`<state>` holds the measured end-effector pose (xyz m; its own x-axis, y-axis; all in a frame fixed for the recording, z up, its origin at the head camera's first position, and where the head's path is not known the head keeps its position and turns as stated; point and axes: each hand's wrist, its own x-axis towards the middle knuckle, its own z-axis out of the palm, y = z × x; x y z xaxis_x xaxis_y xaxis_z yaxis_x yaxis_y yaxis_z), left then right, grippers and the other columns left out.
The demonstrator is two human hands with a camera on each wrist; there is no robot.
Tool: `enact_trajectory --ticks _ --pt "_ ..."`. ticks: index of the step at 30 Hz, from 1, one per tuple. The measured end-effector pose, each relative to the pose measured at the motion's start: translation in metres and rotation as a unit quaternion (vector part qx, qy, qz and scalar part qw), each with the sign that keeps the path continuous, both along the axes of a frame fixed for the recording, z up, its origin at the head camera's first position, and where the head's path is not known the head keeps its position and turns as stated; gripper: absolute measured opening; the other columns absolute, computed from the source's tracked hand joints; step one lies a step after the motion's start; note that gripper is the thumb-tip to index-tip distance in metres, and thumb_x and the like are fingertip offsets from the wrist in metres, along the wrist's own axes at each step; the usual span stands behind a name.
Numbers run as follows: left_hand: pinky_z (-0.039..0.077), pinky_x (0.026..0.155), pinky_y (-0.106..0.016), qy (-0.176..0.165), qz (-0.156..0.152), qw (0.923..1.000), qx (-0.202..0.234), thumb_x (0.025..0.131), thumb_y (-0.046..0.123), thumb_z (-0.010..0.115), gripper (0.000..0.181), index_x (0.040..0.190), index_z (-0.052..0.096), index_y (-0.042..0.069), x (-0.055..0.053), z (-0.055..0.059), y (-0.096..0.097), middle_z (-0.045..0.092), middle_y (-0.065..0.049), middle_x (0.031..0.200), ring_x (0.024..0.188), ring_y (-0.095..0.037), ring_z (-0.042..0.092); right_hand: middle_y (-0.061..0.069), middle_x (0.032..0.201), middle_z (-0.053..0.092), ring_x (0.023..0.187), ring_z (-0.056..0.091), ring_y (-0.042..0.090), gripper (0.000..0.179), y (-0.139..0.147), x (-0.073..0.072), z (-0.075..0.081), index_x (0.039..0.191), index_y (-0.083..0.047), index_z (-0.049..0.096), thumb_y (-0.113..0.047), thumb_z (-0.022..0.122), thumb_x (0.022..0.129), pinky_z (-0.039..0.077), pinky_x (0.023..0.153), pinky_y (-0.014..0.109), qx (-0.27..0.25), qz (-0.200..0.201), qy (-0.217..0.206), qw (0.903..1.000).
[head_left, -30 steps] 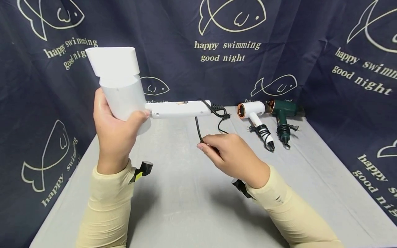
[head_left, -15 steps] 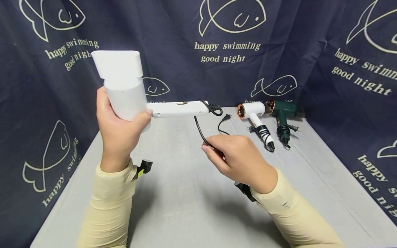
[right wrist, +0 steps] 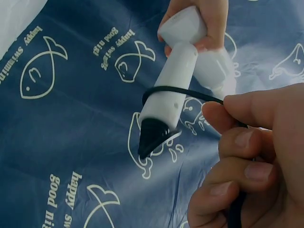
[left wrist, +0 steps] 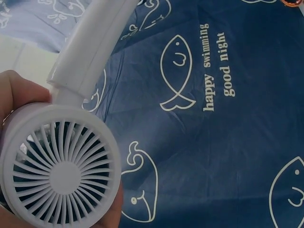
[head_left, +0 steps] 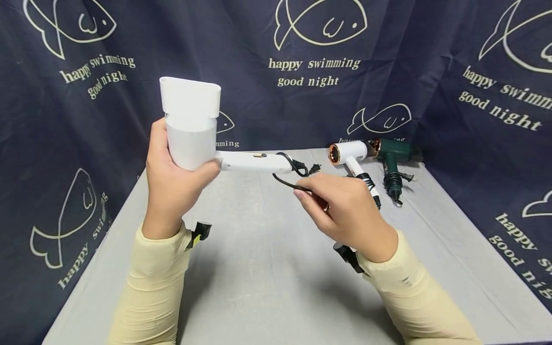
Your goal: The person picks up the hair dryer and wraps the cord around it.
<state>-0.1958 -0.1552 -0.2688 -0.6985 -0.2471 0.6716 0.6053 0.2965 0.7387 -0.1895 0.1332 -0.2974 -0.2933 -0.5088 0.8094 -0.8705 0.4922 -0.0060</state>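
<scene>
A white hair dryer (head_left: 191,141) is held up above the table, its nozzle pointing up and its handle (head_left: 254,163) stretched out to the right. My left hand (head_left: 172,187) grips it round the barrel, and the round slotted grille (left wrist: 65,178) faces the left wrist camera. From the handle's end comes a black cord (right wrist: 185,91) that loops once over the handle. Between thumb and forefinger my right hand (head_left: 345,206) pinches this cord, pulled out to the side. In the right wrist view its other fingers curl round the lower cord. The plug (head_left: 315,168) shows behind the right hand.
At the back right of the grey table (head_left: 258,268) lie a white hair dryer (head_left: 351,152) and a dark green hair dryer (head_left: 393,151), cords wound round their handles. A dark blue curtain (head_left: 319,110) with fish prints encloses the table's back and sides.
The held hair dryer has moved right and turned more upright in my left hand. My right hand has drawn the cord to the right, so it runs flatter from the handle.
</scene>
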Motion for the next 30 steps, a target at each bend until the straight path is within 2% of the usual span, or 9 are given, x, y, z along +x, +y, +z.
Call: enact_trajectory --ticks 6,12,18,22,30 --pt "0.047 0.074 -0.032 -0.019 0.004 0.9991 -0.037 0.067 -0.006 0.079 0.075 0.135 0.056 0.016 -0.005 -0.006 -0.004 0.064 0.002 0.113 0.092 -0.020 0.059 -0.008 0.072 0.055 0.063 0.047 0.004 0.011 0.007 -0.004 0.005 0.099 -0.011 0.075 -0.016 0.066 0.098 0.038 0.058 0.018 -0.024 0.001 -0.006 0.9997" --pt "0.047 0.072 -0.030 -0.020 -0.013 0.9975 -0.067 0.066 -0.007 0.076 0.073 0.134 0.056 0.008 0.006 0.001 0.002 0.067 0.000 0.106 0.087 -0.020 0.061 -0.005 0.074 0.054 0.066 0.045 0.005 0.008 0.012 -0.008 0.007 0.100 -0.011 0.076 -0.014 0.072 0.095 0.034 0.061 0.017 -0.040 0.012 -0.015 0.9990" --pt "0.047 0.075 -0.030 -0.023 -0.028 0.9959 -0.083 0.066 -0.007 0.076 0.075 0.136 0.056 0.009 0.011 0.004 0.004 0.067 0.001 0.108 0.090 -0.018 0.060 -0.006 0.076 0.056 0.066 0.043 0.004 0.008 0.015 -0.012 0.007 0.100 -0.012 0.077 -0.015 0.073 0.094 0.034 0.063 0.017 -0.053 0.027 -0.024 0.9979" --pt "0.047 0.077 -0.030 -0.017 -0.048 0.9952 -0.084 0.065 -0.008 0.077 0.077 0.137 0.056 0.009 0.008 0.002 0.002 0.064 0.001 0.114 0.094 -0.019 0.059 -0.005 0.076 0.056 0.063 0.042 0.007 0.009 0.016 -0.015 0.006 0.100 -0.012 0.077 -0.017 0.074 0.093 0.032 0.061 0.016 -0.057 0.028 -0.026 0.9976" --pt "0.047 0.077 -0.033 0.007 -0.108 0.9908 -0.081 0.059 -0.012 0.079 0.080 0.134 0.057 0.006 0.002 -0.006 -0.006 0.064 -0.003 0.115 0.097 -0.024 0.058 -0.004 0.077 0.055 0.063 0.042 0.007 0.010 0.017 -0.019 0.004 0.099 -0.012 0.077 -0.014 0.078 0.089 0.032 0.060 0.015 -0.070 0.046 -0.047 0.9954"
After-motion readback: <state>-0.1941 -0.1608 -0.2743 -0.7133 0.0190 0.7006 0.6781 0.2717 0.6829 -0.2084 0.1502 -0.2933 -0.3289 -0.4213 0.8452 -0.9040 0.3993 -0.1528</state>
